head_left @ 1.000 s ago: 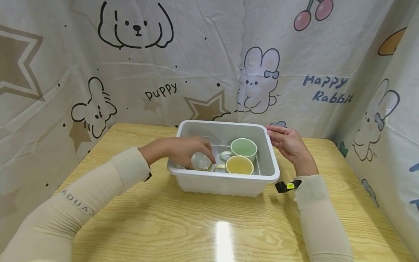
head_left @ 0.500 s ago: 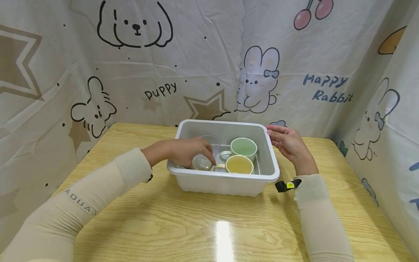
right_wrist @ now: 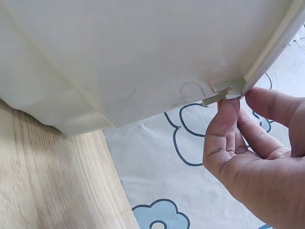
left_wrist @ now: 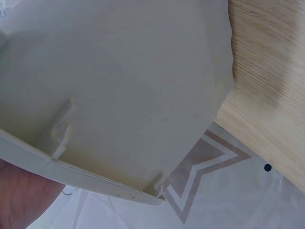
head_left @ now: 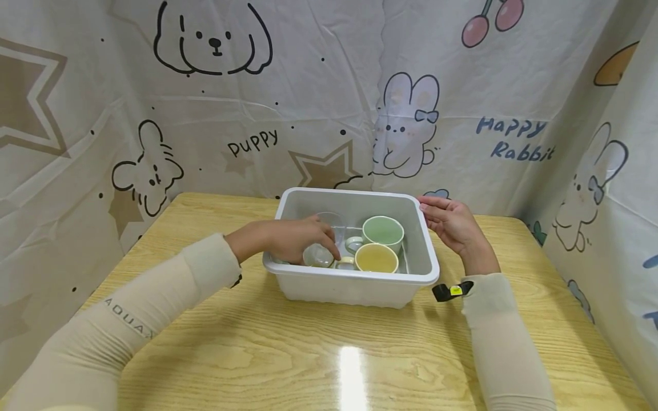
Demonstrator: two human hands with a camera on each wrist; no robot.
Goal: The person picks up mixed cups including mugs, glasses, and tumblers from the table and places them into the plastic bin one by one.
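A white plastic bin (head_left: 354, 290) holds a green mug (head_left: 382, 233) and a yellow mug (head_left: 376, 260) on its right side. My left hand (head_left: 298, 238) reaches over the bin's left rim, with fingers and thumb around a clear glass cup (head_left: 317, 257) near the front wall. Another clear cup (head_left: 336, 224) stands behind that hand, partly covered by it. Outside the bin, my right hand (head_left: 451, 224) pinches the rim at the back right corner; the right wrist view shows thumb and fingertips at the rim's edge. The left wrist view shows mostly the bin's outer wall (left_wrist: 119, 86).
The bin stands on a light wood table (head_left: 247, 354), toward its back edge. A printed cloth curtain (head_left: 319, 103) hangs behind the table and along both sides.
My left hand has shifted slightly right inside the bin, together with the clear glass cup. The right hand and the bin stay in place.
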